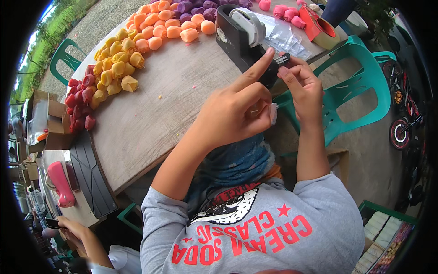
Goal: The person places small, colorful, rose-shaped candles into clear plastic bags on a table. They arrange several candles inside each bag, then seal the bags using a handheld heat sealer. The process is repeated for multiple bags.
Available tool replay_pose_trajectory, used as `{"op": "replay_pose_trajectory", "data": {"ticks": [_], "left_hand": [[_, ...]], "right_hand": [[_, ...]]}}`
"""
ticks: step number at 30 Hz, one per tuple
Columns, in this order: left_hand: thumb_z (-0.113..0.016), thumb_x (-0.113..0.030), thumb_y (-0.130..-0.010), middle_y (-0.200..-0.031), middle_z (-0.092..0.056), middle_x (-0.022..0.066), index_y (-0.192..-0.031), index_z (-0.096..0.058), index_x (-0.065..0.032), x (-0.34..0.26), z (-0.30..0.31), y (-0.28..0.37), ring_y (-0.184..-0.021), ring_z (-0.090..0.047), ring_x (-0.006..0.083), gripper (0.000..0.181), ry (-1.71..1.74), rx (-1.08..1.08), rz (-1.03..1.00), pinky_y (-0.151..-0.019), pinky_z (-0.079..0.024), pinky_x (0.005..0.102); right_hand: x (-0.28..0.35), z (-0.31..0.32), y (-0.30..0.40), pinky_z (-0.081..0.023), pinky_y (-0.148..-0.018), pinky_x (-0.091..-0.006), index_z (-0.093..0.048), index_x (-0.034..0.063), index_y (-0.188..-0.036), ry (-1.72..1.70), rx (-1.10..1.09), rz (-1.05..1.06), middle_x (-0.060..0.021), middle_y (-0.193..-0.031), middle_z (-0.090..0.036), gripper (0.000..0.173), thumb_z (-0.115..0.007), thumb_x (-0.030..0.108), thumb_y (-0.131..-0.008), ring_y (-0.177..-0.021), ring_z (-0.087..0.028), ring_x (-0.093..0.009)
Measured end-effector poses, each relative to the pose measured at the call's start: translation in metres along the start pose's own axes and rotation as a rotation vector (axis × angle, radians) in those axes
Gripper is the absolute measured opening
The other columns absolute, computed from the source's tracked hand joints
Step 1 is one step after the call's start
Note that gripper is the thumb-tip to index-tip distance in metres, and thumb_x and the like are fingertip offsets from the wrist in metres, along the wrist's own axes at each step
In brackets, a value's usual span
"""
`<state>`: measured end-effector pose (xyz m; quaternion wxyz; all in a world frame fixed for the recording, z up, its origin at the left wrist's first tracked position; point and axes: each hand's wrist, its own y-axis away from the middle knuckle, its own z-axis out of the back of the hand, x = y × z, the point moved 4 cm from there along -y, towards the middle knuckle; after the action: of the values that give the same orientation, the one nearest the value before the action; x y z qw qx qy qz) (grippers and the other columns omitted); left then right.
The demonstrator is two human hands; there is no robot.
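A black tape dispenser with a pale roll stands at the table's far right edge. My left hand is in front of it, index finger stretched towards the dispenser and the other fingers curled round a small translucent piece, apparently plastic. My right hand has its thumb and bent fingers at the dispenser's metal cutter end; whether it grips tape there cannot be seen. Clear plastic packets lie behind the dispenser.
Flower-like pieces in red, yellow, orange and purple line the table's far side. A red tape gun lies at right, near a green plastic chair. Another person's hand holds a phone at lower left.
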<state>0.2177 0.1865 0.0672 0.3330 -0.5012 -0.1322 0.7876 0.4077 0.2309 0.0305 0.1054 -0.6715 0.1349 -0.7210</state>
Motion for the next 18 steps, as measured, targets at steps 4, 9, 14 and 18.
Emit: {"op": "replay_pose_trajectory", "data": {"ticks": [4,9,14,18], "left_hand": [[-0.064,-0.007,-0.08,-0.14,-0.06,0.0193,-0.086,-0.06,0.0002,0.019,-0.006,-0.034,-0.087,-0.07,0.0205,0.011,0.081,0.102,0.022,-0.074,-0.055,0.0308],[-0.062,-0.005,-0.078,-0.132,-0.066,0.0155,-0.088,-0.059,0.0014,0.016,-0.011,-0.035,-0.091,-0.071,0.0244,0.012,0.011,0.049,0.046,-0.08,-0.056,0.0344],[-0.068,-0.008,-0.078,-0.127,-0.068,0.0127,-0.087,-0.06,-0.0008,0.019,-0.014,-0.037,-0.079,-0.071,0.0289,0.015,0.006,-0.004,0.045,-0.069,-0.056,0.0344],[-0.068,-0.008,-0.077,-0.128,-0.068,0.0121,-0.087,-0.06,-0.0008,0.019,-0.014,-0.038,-0.082,-0.072,0.0292,0.015,-0.016,-0.017,0.039,-0.07,-0.056,0.0344]], "right_hand": [[0.005,0.004,0.0,-0.049,-0.091,-0.0314,-0.07,-0.0021,-0.084,0.076,0.005,0.053,-0.0127,-0.118,-0.069,0.017,-0.076,0.012,-0.09,-0.107,-0.065,-0.018],[0.006,0.005,-0.002,-0.051,-0.087,-0.032,-0.069,-0.0026,-0.083,0.12,0.017,0.154,-0.0151,-0.115,-0.072,0.014,-0.076,0.008,-0.088,-0.102,-0.069,-0.021],[0.009,0.01,-0.005,-0.053,-0.083,-0.0319,-0.069,-0.0033,-0.084,0.176,0.021,0.18,-0.0161,-0.11,-0.074,0.012,-0.076,0.006,-0.086,-0.096,-0.071,-0.022],[0.006,0.016,-0.008,-0.053,-0.083,-0.03,-0.07,-0.0039,-0.087,0.232,0.017,0.146,-0.0145,-0.108,-0.075,0.014,-0.075,0.009,-0.089,-0.095,-0.071,-0.019]]}}
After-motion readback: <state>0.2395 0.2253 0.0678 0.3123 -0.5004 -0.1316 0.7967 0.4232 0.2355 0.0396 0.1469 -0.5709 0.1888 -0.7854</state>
